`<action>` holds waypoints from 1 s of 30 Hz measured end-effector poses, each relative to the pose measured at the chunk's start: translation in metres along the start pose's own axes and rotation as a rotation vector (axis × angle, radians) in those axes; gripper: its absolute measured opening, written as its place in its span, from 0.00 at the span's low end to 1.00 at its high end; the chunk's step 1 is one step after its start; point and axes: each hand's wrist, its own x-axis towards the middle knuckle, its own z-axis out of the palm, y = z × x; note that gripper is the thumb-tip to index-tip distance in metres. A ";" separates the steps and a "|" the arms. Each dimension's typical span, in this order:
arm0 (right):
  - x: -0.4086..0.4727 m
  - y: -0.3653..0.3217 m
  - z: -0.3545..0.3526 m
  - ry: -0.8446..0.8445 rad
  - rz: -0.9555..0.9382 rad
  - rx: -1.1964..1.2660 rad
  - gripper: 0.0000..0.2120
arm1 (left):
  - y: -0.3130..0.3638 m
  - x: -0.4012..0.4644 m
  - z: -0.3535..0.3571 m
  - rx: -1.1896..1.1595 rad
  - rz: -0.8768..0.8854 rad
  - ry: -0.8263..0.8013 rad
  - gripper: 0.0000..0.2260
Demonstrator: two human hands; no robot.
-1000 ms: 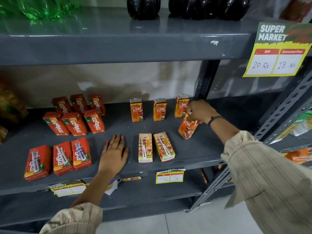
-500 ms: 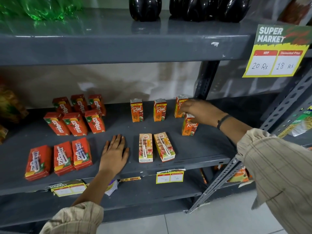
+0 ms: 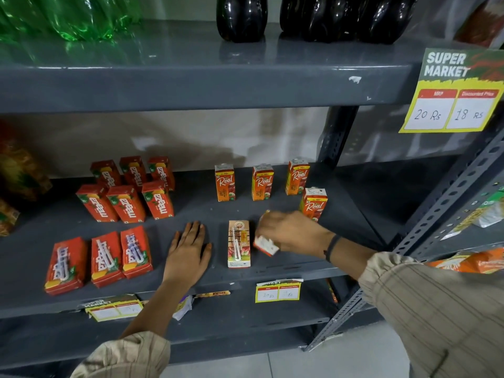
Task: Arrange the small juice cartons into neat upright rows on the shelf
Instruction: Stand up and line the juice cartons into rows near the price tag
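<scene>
Three orange Real cartons [image 3: 262, 182] stand upright in a back row on the grey shelf [image 3: 272, 272], and a fourth Real carton [image 3: 313, 204] stands in front of the rightmost one. One Real carton [image 3: 239, 243] lies flat near the shelf front. My right hand [image 3: 289, 231] is closed over the flat carton [image 3: 266, 245] beside it, which is mostly hidden. My left hand [image 3: 188, 249] rests flat and open on the shelf. Red Maaza cartons [image 3: 126, 203] stand at the left; three more Maaza cartons [image 3: 99, 259] lie flat in front.
Dark bottles [image 3: 241, 17] and green bottles [image 3: 68, 15] stand on the shelf above. A yellow price sign [image 3: 452, 91] hangs at the right, smaller price tags [image 3: 277, 291] on the shelf edge. A perforated metal upright [image 3: 425, 227] borders the right side; snack packets [image 3: 19, 173] sit far left.
My right hand set a Real carton upright in front of the back row, let go, then moved down-left and closed over a flat carton. The left hand stayed put.
</scene>
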 end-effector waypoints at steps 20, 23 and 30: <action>0.055 0.015 -0.040 -0.271 0.978 0.348 0.23 | 0.002 -0.001 -0.002 0.012 0.000 -0.017 0.26; 0.055 0.027 -0.049 -0.287 0.816 0.337 0.13 | 0.002 0.000 -0.002 0.015 -0.001 -0.017 0.28; 0.052 0.052 -0.055 -0.365 0.473 0.307 0.20 | 0.000 0.000 0.000 0.020 0.004 -0.008 0.35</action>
